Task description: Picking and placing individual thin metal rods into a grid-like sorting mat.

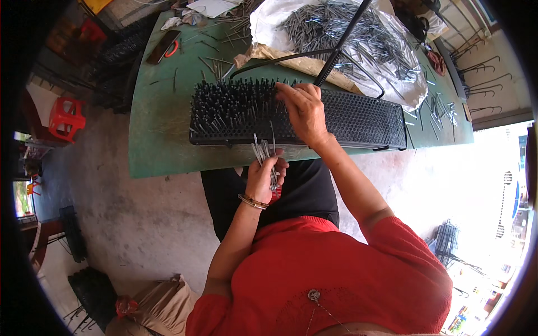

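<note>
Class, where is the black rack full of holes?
In the head view, the black rack lies centrally on the green table, in front of the white sack, partly under the right hand.

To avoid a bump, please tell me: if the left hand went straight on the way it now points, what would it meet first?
Likely the near side of the long black perforated rack; the left hand holds thin grey metal rods that would lead. Depth there is unclear.

Person wears red knit top, elbow-length sleeves, black trousers; bracelets, left wrist; round pendant on chain.
</note>
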Demonstrator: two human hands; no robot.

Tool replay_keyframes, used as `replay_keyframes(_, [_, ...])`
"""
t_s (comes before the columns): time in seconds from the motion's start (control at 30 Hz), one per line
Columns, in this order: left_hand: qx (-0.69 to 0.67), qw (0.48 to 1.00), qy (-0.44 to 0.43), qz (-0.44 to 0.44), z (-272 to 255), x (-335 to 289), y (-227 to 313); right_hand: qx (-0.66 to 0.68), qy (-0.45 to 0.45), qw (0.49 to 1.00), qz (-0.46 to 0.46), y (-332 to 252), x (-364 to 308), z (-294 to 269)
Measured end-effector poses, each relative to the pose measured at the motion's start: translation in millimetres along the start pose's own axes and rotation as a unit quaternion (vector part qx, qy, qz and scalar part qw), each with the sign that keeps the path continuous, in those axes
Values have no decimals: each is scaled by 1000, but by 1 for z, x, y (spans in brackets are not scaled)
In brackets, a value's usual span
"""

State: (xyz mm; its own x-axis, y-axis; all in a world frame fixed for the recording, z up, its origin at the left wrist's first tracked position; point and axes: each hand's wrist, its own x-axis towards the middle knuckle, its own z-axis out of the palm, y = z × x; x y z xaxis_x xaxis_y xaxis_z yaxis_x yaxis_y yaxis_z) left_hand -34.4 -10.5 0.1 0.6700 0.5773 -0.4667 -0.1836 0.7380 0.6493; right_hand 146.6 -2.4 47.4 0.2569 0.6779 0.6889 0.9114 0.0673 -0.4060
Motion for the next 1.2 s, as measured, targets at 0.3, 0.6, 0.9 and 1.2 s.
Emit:
replay_keyframes(0.3, [52, 999, -5, -11, -1, 2, 0, -72, -61, 994, -62, -8, -4, 1])
replay_keyframes(0.6, [29, 996, -76, 40, 4, -7, 14, 107, -137, 982, 77, -20, -11, -21])
replay_keyframes(0.9, [52, 987, -144, 49, 10, -12, 23, 313, -255, 859, 314, -35, -6, -37])
replay_keyframes(1.2, [49, 992, -102, -52, -13, -7, 13, 262, -24, 944, 198, -27, 9, -3])
